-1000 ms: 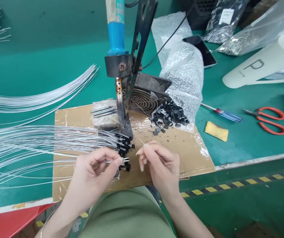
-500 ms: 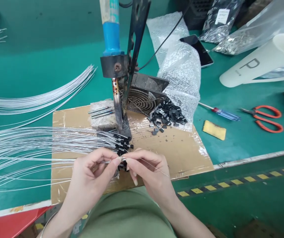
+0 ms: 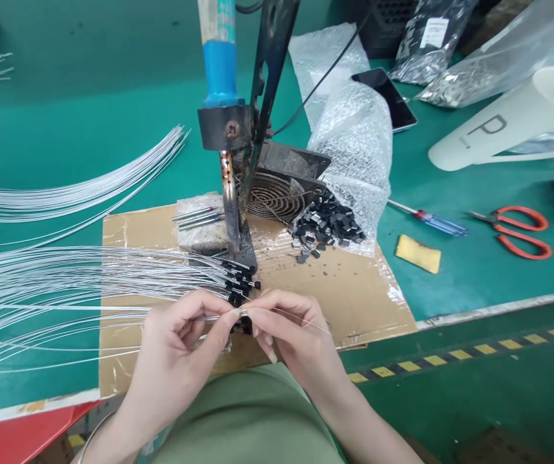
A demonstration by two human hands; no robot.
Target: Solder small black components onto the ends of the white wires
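My left hand (image 3: 185, 341) pinches the end of a white wire at the cardboard's front part. Fingertip to fingertip with it, my right hand (image 3: 296, 328) pinches a small piece at that wire end, mostly hidden by the fingers. A thin strand (image 3: 306, 320) runs out over my right hand. Behind the hands lies a bundle of white wires (image 3: 161, 270) with black connectors (image 3: 242, 276) on their ends. Above these connectors, a blue-handled soldering iron (image 3: 219, 74) points downward in a black stand (image 3: 263, 84).
On the cardboard (image 3: 344, 296) are a small fan (image 3: 272, 193) and a pile of black pieces (image 3: 328, 222). Bubble wrap (image 3: 354, 135), a phone (image 3: 388, 96), a screwdriver (image 3: 431, 219), a yellow sponge (image 3: 418, 253), scissors (image 3: 523, 231) and a white cup (image 3: 509, 122) lie right.
Both hands keep their pinch at the wire end and have shifted very slightly. The right hand's lower fingers have moved a little to the right.
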